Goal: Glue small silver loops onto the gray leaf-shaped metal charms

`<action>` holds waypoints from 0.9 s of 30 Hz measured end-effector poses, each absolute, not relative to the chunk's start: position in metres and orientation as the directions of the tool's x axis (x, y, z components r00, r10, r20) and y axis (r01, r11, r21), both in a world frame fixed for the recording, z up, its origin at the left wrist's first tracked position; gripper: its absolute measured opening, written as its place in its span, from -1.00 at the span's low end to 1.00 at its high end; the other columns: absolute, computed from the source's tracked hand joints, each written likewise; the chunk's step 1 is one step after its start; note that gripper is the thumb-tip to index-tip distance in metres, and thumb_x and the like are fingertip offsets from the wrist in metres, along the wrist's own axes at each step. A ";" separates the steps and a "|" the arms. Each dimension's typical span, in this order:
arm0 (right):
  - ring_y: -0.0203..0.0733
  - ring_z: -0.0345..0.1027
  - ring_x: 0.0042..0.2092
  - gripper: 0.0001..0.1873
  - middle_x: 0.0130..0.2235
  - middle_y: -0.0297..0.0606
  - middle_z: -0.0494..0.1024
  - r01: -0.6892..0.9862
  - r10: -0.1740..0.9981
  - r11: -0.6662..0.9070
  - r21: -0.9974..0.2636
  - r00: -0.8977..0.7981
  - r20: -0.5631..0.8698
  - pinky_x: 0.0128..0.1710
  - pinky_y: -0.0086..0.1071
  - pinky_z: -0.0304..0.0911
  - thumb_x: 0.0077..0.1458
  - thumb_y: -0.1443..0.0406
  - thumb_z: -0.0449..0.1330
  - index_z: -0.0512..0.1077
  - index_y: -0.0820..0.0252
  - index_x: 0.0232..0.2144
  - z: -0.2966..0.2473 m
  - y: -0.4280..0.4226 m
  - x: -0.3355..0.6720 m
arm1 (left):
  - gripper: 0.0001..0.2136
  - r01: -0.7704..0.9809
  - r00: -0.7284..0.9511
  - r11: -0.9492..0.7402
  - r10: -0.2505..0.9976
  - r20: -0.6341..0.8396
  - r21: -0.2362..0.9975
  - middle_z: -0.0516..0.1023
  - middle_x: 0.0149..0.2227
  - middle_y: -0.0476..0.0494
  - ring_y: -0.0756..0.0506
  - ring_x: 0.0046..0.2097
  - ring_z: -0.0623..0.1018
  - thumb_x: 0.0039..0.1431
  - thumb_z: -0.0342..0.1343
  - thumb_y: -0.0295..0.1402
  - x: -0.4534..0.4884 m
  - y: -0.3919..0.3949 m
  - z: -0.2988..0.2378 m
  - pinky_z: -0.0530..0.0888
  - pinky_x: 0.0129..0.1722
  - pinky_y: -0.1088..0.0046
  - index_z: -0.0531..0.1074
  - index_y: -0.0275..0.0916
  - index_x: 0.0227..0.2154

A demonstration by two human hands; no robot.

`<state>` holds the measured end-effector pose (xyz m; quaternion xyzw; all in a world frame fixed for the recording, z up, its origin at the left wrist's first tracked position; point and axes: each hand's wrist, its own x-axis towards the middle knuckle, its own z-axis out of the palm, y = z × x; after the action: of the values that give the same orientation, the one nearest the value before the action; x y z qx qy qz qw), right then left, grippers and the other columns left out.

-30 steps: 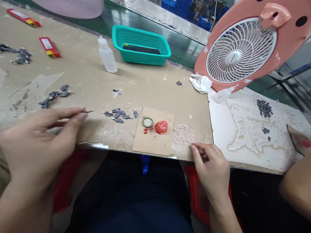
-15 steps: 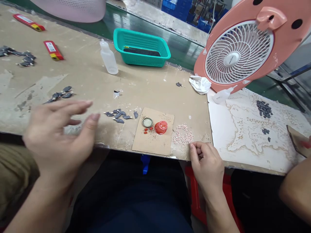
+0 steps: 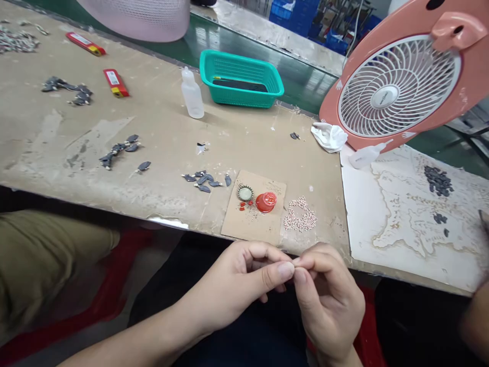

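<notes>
My left hand (image 3: 248, 280) and my right hand (image 3: 330, 295) meet fingertip to fingertip just in front of the table edge. Both are closed in a pinch; whatever sits between the fingertips is too small or hidden to make out. Beyond them lies a cardboard piece (image 3: 252, 230) bearing a bottle cap (image 3: 245, 192), a glossy red cup-shaped piece (image 3: 266, 202) and small red bits (image 3: 242, 206). Right of the cardboard, tiny pinkish beads (image 3: 300, 222) are spread in a loose ring. On its left are several dark grey leaf-shaped pieces (image 3: 204, 179) with pale beaded ends.
A single grey piece (image 3: 143, 166) lies near another group (image 3: 117, 149). Farther back stand a squeeze bottle (image 3: 193, 97), a green basket (image 3: 244, 95) and a pink fan (image 3: 385, 97). A map-printed sheet (image 3: 361, 224) is at right, beside a neighbour's arm (image 3: 476, 316).
My left hand has swung from the left side to meet my right hand, which has drawn back from the beads. A lone grey piece now shows where my left hand was. The view shifted left.
</notes>
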<state>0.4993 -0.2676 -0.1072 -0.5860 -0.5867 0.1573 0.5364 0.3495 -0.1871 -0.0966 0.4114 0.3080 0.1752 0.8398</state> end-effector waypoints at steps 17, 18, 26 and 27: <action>-0.36 0.37 -0.33 -0.88 -0.36 -0.40 0.47 0.356 0.975 0.211 -0.910 -0.010 0.222 -0.36 -0.48 0.31 0.20 0.39 0.23 0.51 0.06 -0.24 -0.095 -0.247 0.507 | -0.78 0.082 0.670 0.244 0.704 -0.235 0.966 0.45 -0.48 0.00 0.05 -0.45 0.33 0.17 0.26 -0.24 0.320 -0.177 -0.093 0.26 -0.45 0.55 0.54 -0.28 -0.48; -0.37 0.37 -0.33 -0.88 -0.36 -0.40 0.48 0.369 0.978 0.207 -0.906 -0.044 0.205 -0.36 -0.48 0.32 0.20 0.39 0.23 0.51 0.06 -0.25 -0.093 -0.245 0.508 | -0.79 0.102 0.680 0.215 0.697 -0.226 0.971 0.45 -0.48 0.00 0.05 -0.45 0.34 0.19 0.25 -0.25 0.317 -0.175 -0.092 0.26 -0.45 0.55 0.55 -0.27 -0.47; -0.38 0.36 -0.37 -0.90 -0.40 -0.43 0.47 0.480 0.977 0.210 -0.852 -0.137 0.164 -0.39 -0.49 0.28 0.18 0.39 0.22 0.48 0.07 -0.34 -0.083 -0.232 0.503 | -0.84 0.251 0.705 -0.028 0.691 -0.163 0.968 0.53 -0.43 0.01 0.01 -0.38 0.46 0.27 0.18 -0.30 0.298 -0.159 -0.090 0.37 -0.36 0.54 0.57 -0.23 -0.39; -0.37 0.36 -0.37 -0.90 -0.39 -0.42 0.47 0.513 0.980 0.200 -0.835 -0.086 0.182 -0.38 -0.47 0.28 0.19 0.38 0.22 0.48 0.08 -0.35 -0.083 -0.230 0.503 | -0.85 0.304 0.644 -0.132 0.759 -0.102 0.943 0.56 -0.39 -0.01 -0.01 -0.34 0.50 0.29 0.17 -0.31 0.294 -0.153 -0.092 0.40 -0.31 0.51 0.58 -0.22 -0.36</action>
<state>0.5033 -0.2297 -0.0827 -0.5555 -0.6718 0.3025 0.3855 0.2940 -0.1528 -0.0917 0.7230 0.3675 0.2077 0.5469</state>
